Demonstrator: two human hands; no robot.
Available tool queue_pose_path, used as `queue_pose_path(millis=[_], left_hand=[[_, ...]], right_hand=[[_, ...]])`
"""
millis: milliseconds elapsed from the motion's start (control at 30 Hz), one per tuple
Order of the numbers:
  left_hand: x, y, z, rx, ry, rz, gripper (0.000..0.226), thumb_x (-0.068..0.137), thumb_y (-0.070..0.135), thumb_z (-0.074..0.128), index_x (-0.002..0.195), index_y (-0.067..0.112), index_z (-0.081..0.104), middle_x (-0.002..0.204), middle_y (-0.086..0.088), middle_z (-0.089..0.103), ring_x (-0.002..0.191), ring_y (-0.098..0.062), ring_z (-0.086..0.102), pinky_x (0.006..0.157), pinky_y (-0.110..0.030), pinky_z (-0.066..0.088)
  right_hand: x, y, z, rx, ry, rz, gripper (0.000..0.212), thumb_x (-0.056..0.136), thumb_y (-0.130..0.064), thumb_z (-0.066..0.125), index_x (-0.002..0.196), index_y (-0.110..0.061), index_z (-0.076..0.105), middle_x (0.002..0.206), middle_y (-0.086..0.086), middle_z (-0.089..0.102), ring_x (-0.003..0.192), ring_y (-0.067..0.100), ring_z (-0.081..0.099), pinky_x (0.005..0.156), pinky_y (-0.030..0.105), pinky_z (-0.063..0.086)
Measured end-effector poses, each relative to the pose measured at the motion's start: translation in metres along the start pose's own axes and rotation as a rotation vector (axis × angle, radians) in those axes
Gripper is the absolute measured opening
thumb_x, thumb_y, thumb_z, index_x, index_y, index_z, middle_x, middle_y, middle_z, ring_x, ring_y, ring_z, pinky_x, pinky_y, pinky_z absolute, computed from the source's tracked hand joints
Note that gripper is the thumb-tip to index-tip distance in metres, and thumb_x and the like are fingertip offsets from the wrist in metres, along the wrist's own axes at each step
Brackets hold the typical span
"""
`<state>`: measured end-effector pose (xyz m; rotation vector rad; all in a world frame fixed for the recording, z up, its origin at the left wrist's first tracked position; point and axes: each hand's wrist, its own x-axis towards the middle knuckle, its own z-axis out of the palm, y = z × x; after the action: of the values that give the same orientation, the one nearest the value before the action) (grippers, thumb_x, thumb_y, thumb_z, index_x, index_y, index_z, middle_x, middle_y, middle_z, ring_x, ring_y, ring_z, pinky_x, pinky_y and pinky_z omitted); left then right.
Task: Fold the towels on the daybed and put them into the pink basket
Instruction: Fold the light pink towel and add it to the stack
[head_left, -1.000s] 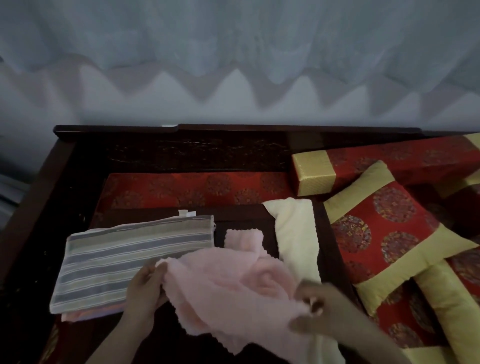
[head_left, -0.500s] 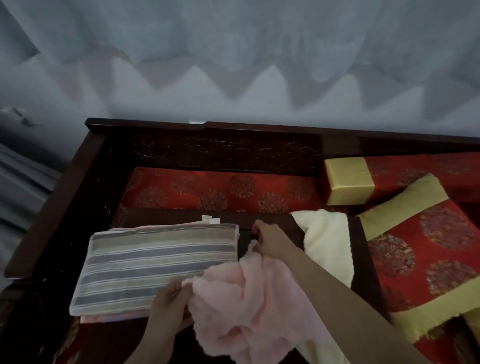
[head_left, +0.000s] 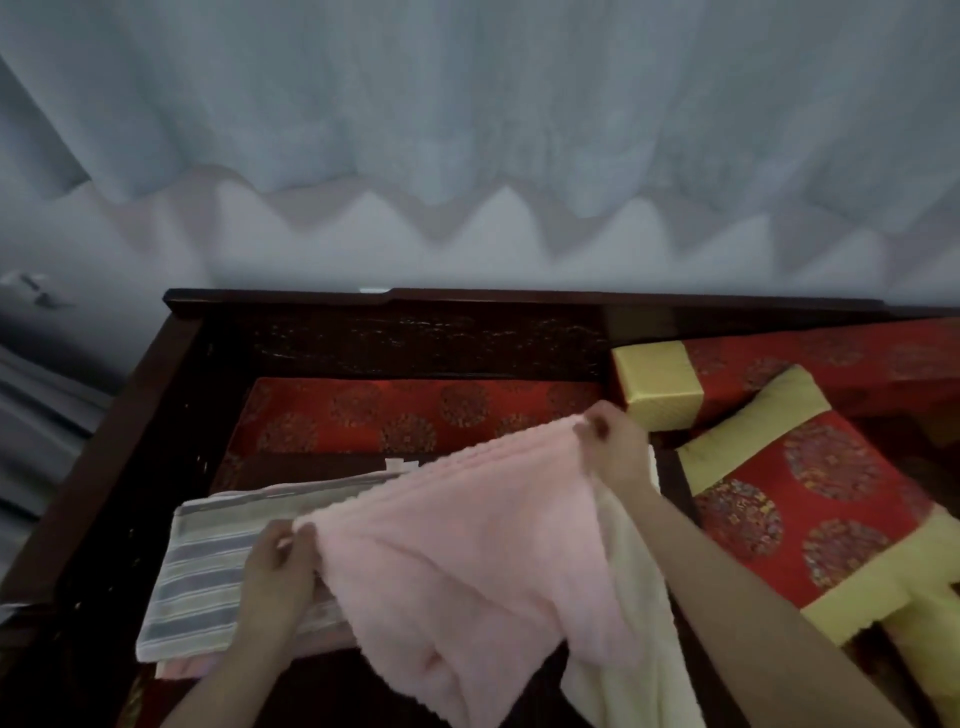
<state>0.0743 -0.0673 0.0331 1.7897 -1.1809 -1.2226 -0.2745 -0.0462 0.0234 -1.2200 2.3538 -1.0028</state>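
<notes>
A pink towel is stretched in the air between my hands over the daybed. My left hand pinches its near left corner. My right hand pinches its far right corner, raised higher. The towel's lower part hangs loose and crumpled. A folded grey striped towel lies flat at the left, with a pink layer showing beneath it. A cream towel lies under my right forearm, mostly covered by the pink one. No pink basket is in view.
The dark wooden daybed frame runs along the left and back. A red patterned seat pad lies behind the towels. Red and yellow cushions and a bolster crowd the right side. White curtains hang behind.
My right hand has gone from the near right to the towel's far corner and lifted it. The bunched pink towel is now spread taut between both hands. The view has shifted left.
</notes>
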Motion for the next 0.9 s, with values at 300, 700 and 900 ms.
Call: queue_pose_path(millis=[300, 700, 900], left_hand=[[-0.005, 0.169, 0.005, -0.119, -0.149, 0.543, 0.014, 0.095, 0.020, 0.053, 0.082, 0.022, 0.057, 0.079, -0.012, 0.064, 0.078, -0.023, 0.061, 0.077, -0.039, 0.057], [-0.079, 0.254, 0.027, -0.277, -0.464, 0.731, 0.020, 0.099, 0.017, 0.045, 0.081, 0.023, 0.052, 0.070, 0.010, 0.072, 0.066, -0.001, 0.064, 0.066, -0.017, 0.056], [-0.090, 0.157, 0.022, -0.039, -0.574, 0.590, 0.019, 0.097, 0.016, 0.046, 0.083, 0.022, 0.058, 0.074, 0.004, 0.066, 0.074, -0.008, 0.062, 0.067, -0.024, 0.055]], right_hand=[[0.018, -0.056, -0.189, 0.221, 0.400, -0.170, 0.007, 0.082, -0.011, 0.068, 0.080, -0.011, 0.061, 0.068, -0.001, 0.057, 0.060, -0.001, 0.051, 0.060, 0.008, 0.036], [-0.031, -0.059, -0.301, 0.666, 0.332, -0.178, 0.016, 0.095, -0.015, 0.052, 0.086, -0.027, 0.049, 0.075, -0.002, 0.052, 0.059, 0.000, 0.053, 0.057, 0.016, 0.049], [-0.109, 0.015, -0.282, 0.563, -0.101, -0.068, 0.007, 0.088, -0.023, 0.053, 0.083, -0.019, 0.054, 0.065, -0.004, 0.054, 0.057, 0.009, 0.051, 0.049, 0.020, 0.043]])
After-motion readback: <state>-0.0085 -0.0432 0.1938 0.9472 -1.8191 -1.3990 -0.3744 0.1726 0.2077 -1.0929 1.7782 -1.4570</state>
